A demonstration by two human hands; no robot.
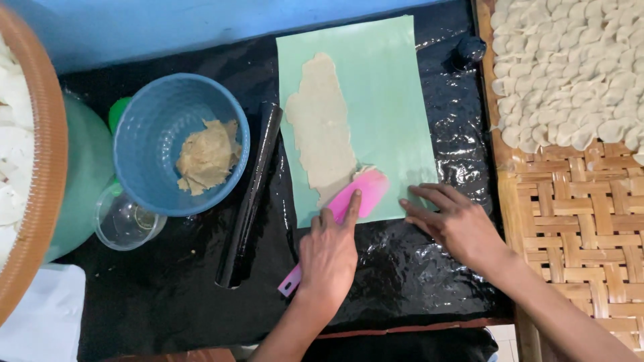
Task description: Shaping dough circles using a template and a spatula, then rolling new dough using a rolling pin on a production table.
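Observation:
My left hand [329, 255] grips a pink plastic spatula [365, 191], index finger stretched along its blade. The blade tip rests at the near end of a thin, flattened strip of pale dough [322, 127] lying on a light green sheet [389, 94]. My right hand [453, 221] lies flat with fingers spread on the sheet's near right corner, just right of the spatula. A black rolling pin [249, 201] lies along the sheet's left edge on the black plastic-covered surface [402, 281].
A blue bowl [144, 141] holding a lump of tan dough [209, 155] sits left, with a clear glass [124, 221] and a green container [84, 174] beside it. A woven bamboo tray [583, 221] at right carries several small dough rounds [570, 67]. A brown basket rim [47, 147] is far left.

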